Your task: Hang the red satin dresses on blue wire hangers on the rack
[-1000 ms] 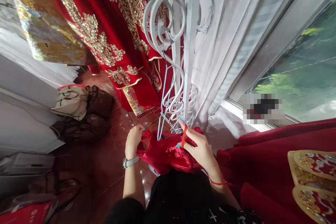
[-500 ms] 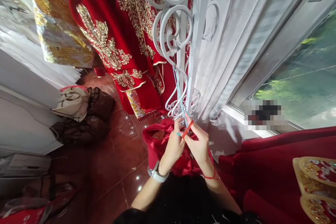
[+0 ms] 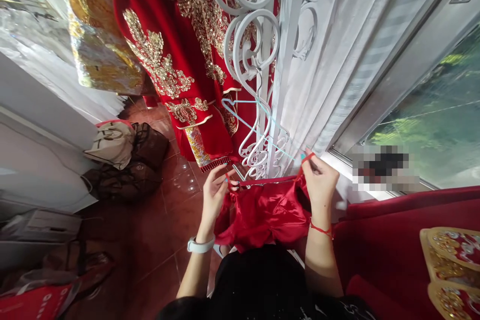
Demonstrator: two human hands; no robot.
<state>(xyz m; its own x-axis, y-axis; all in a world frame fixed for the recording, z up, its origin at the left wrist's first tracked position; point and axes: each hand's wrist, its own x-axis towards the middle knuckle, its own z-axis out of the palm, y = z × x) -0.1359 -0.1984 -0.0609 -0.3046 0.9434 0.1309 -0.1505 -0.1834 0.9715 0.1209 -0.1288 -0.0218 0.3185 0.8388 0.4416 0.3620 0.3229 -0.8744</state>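
Note:
A red satin garment with thin straps stretches between my two hands at waist height. My left hand pinches its left strap, with the fingers partly spread. My right hand is closed on the other strap, close to the right end of a light blue hanger. That hanger dangles by its hook from a white scrolled metal rack, tilted down to the right. Its left end is bare and stands above my left hand.
Red gowns with gold embroidery hang beyond the rack on the left. Bags rest on the tiled floor. White curtains and a window line the right side. Red fabric lies at right.
My hands have moved apart from the hanger's middle, the left one leftward and the right one rightward. The red garment is now spread between them, and the hanger has turned to show its width.

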